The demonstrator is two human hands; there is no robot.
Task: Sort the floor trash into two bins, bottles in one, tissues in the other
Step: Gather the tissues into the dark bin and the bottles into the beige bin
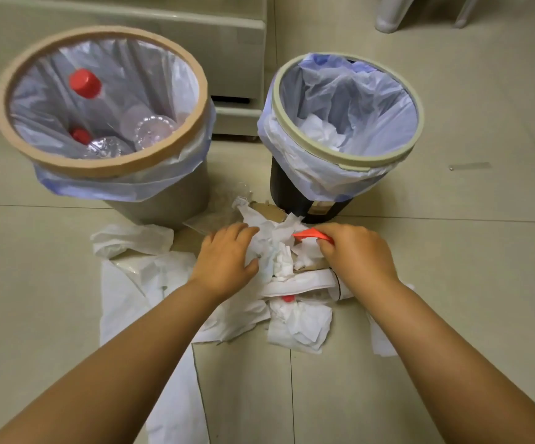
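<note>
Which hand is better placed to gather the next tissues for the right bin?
Probably the left hand: it lies open on the crumpled tissues. The right hand already pinches a red scrap.

Pale tiled floor (452, 283) with dark grout lines. Cream cabinet base (195, 33) behind, against the back. Two pale furniture legs (394, 14) at upper right. Flat strip of clear tape (469, 166) lies on tile, right side.

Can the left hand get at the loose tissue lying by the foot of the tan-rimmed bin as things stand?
Probably yes. The tissue lies bare on the floor, just left of the left hand, with nothing between them. That hand only rests on the tissue pile.
</note>
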